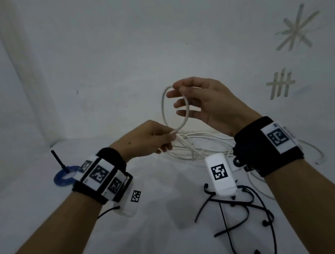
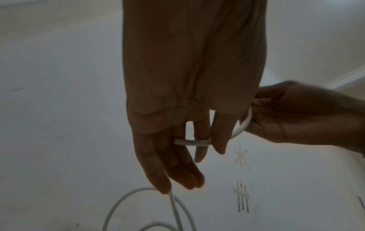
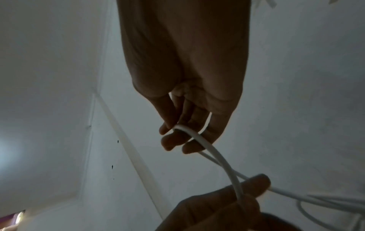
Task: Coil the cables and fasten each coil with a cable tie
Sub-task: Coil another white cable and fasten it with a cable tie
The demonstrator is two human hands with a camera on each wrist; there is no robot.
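Observation:
A white cable (image 1: 187, 122) forms one raised loop above the table, with the rest lying in loose turns (image 1: 203, 145) beneath. My left hand (image 1: 148, 138) pinches the bottom of the loop where the strands cross; the left wrist view shows the cable (image 2: 191, 142) passing across my fingers. My right hand (image 1: 199, 100) holds the top of the loop between thumb and fingertips, and in the right wrist view the cable (image 3: 207, 148) runs from those fingers (image 3: 173, 140) down to the left hand (image 3: 227, 201). Several black cable ties (image 1: 239, 213) lie on the table near my right forearm.
A blue coil (image 1: 65, 176) with a black tie sticking up sits at the left behind my left wrist. Tape marks, a star (image 1: 297, 29) and a hash (image 1: 281, 84), are stuck on the white surface at the right. A white wall corner rises at the left.

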